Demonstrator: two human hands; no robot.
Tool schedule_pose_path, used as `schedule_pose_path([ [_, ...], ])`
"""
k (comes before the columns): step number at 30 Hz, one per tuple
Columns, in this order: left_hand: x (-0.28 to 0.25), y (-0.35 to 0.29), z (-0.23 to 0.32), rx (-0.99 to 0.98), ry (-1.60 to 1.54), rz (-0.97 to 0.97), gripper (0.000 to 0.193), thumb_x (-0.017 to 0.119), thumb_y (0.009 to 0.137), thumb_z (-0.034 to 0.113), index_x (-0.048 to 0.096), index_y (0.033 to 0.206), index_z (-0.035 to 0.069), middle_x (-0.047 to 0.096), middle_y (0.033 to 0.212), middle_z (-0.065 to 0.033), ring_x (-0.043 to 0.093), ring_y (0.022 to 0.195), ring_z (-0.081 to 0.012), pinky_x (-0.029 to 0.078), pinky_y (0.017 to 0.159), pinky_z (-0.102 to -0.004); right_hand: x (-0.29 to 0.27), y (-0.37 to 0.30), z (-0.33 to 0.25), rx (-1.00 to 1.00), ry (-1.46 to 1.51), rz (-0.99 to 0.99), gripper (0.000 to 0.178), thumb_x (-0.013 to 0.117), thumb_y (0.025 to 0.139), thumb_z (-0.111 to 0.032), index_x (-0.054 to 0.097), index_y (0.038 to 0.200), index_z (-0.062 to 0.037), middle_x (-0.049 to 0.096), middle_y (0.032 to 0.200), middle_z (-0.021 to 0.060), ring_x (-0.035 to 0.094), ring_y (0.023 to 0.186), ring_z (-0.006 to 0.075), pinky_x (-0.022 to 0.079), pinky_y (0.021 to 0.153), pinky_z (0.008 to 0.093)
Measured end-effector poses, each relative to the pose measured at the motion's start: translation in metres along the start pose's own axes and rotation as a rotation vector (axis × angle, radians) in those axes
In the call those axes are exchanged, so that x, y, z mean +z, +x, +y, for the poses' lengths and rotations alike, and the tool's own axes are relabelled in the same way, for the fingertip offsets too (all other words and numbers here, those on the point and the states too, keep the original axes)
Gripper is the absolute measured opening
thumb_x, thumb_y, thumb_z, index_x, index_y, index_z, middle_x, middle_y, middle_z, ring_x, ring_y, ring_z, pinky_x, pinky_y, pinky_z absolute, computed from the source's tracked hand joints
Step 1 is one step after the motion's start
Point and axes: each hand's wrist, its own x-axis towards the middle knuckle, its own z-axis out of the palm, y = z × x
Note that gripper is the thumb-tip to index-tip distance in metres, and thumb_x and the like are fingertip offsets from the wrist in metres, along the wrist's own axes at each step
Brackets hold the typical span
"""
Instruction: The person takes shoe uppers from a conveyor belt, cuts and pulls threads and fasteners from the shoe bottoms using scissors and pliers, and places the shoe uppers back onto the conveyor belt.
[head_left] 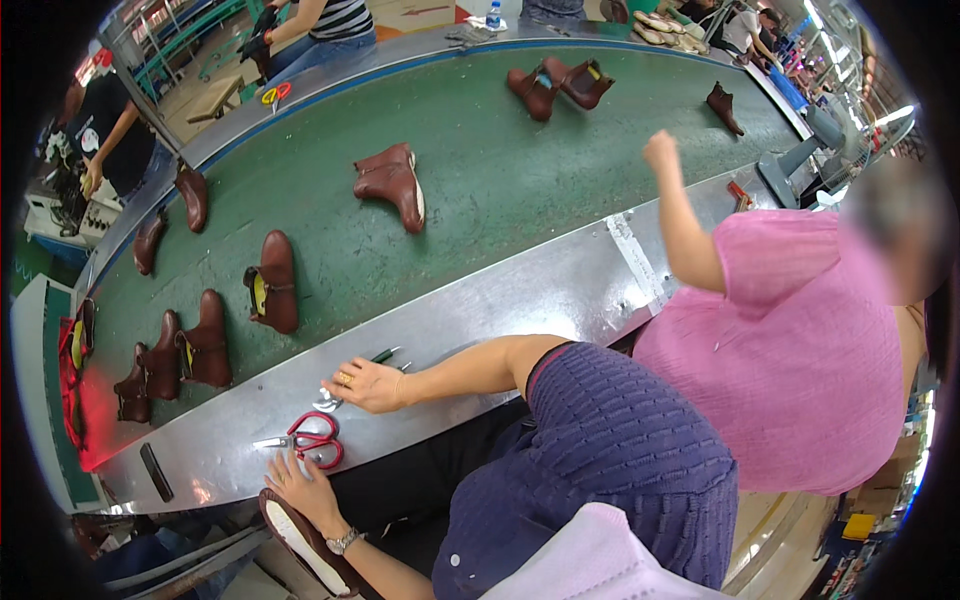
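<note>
My left hand (303,492) lies with fingers stretched and apart at the end of a brown boot (296,532), whose pale sole faces up by my lap. A watch is on that wrist. My right hand (368,386), wearing a ring, is over the metal ledge, fingers curled down at a small shiny thing (327,402) that I cannot make out. Between my hands, red-handled scissors (316,440) lie on the ledge, blades pointing left. A dark green pen-like tool (384,355) lies just beyond my right hand.
A green conveyor belt (330,310) runs beyond the ledge (520,300), carrying several brown boots (393,188). A black flat object (156,472) lies at the ledge's left end. A co-worker in pink (770,350) sits close on my right. Yellow-orange scissors (276,95) lie on the far edge.
</note>
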Motion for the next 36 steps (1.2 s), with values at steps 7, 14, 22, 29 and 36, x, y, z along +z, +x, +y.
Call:
schedule_pose_path([
  [7,-0.008,-0.005,-0.030,-0.161,0.134,0.016,0.024,0.055,0.084,0.015,0.061,0.100,-0.002,0.062,0.099,-0.0160,0.056,0.097,-0.0314,0.032,0.099,-0.0460,0.004,0.002,-0.001,-0.009,-0.006,-0.024,0.048,0.046,0.080,-0.018,0.044,0.125,-0.0008,0.054,0.101,0.0082,0.049,0.097,0.0216,0.037,0.079,0.0341],
  [14,0.021,-0.029,-0.036,-0.334,-0.101,-0.048,0.021,0.056,0.085,0.018,0.060,0.086,-0.002,0.060,0.081,-0.0182,0.057,0.075,-0.0330,0.043,0.066,-0.0411,0.007,0.007,-0.001,-0.027,-0.009,-0.022,0.047,0.046,0.081,-0.018,0.045,0.125,-0.0019,0.054,0.104,0.0078,0.049,0.099,0.0217,0.037,0.080,0.0338],
  [22,0.021,-0.034,-0.049,-0.433,-0.409,-0.050,0.022,0.058,0.084,0.020,0.060,0.085,-0.003,0.062,0.078,-0.0161,0.058,0.072,-0.0309,0.043,0.066,-0.0395,0.007,0.006,-0.001,0.002,0.018,-0.061,0.047,0.047,0.081,-0.017,0.044,0.125,-0.0016,0.054,0.104,0.0097,0.049,0.099,0.0221,0.036,0.082,0.0339],
  [29,0.024,-0.029,-0.047,-0.501,-0.346,-0.214,0.032,0.058,0.085,0.024,0.051,0.105,0.000,0.062,0.079,-0.0188,0.060,0.069,-0.0327,0.044,0.064,-0.0431,0.006,0.005,-0.002,-0.009,-0.023,-0.010,0.047,0.047,0.081,-0.018,0.045,0.125,-0.0019,0.055,0.103,0.0089,0.049,0.098,0.0222,0.037,0.082,0.0338],
  [36,0.035,-0.040,-0.053,-0.508,-0.230,-0.031,0.035,0.056,0.086,0.026,0.048,0.109,0.000,0.061,0.076,-0.0222,0.058,0.067,-0.0391,0.043,0.060,-0.0439,0.004,0.010,-0.003,-0.016,-0.037,0.001,0.045,0.049,0.080,-0.019,0.046,0.123,-0.0030,0.055,0.104,0.0080,0.050,0.097,0.0218,0.037,0.080,0.0337],
])
